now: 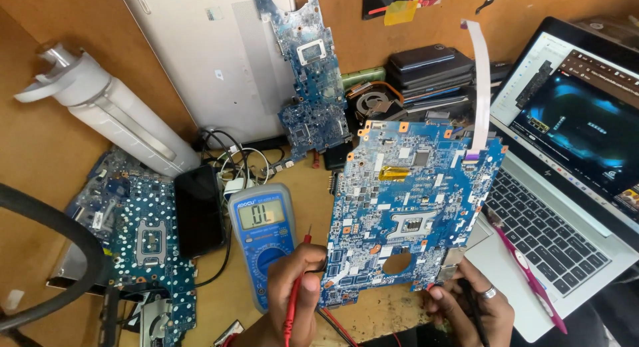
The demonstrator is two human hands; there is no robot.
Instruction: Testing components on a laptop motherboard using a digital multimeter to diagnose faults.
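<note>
Standing tilted on the wooden bench (40, 154), the big blue circuit board (413, 207) is being propped between two hands. The left hand (293, 294) is pinching a red probe (293, 307) in its fingers at the board's lower left edge; the right hand (472, 307) is gripping a black probe (474, 310) at the lower right corner. A blue multimeter (263, 237) is lying just beside the left hand, an open laptop (566, 194) sitting to the right

I see a brown wooden counter (40, 167) carrying a blue multimeter (263, 237), a black phone (198, 210), a blue circuit board (143, 244) at left, tangled cables (233, 162), and an open silver laptop (566, 207) at right.
</note>
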